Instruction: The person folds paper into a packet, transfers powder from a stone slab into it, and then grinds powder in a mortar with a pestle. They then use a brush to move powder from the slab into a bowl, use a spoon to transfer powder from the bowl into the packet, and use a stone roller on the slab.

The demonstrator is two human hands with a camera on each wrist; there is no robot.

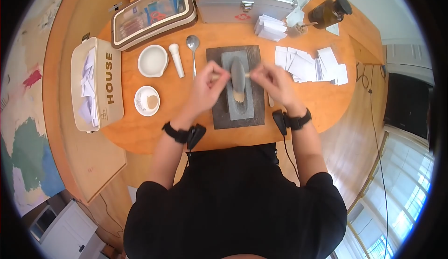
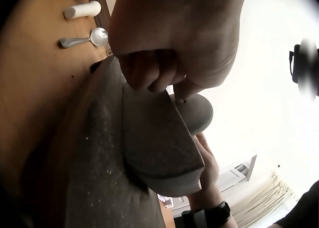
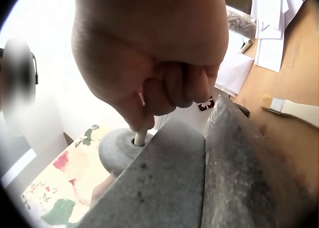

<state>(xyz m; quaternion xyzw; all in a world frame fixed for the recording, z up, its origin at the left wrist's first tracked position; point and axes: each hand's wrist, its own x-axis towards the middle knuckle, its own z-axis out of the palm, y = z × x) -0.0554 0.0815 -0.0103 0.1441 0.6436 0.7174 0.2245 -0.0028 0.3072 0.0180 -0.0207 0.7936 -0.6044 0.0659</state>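
Observation:
A grey stone grinding wheel stands upright in the groove of a long stone grinding trough. Pale brown powder lies in the groove on the near side of the wheel. My left hand grips the left end of the wheel's wooden axle with curled fingers. On the opposite side, my right hand pinches the other end of the axle, which comes out of the wheel's centre hole. Beneath the trough is a dark flat board.
To the left are a white mortar, a pestle, a spoon, a small bowl with powder, and a HOUSE bin. White papers and a brush lie right. A metal case and brown jar stand behind.

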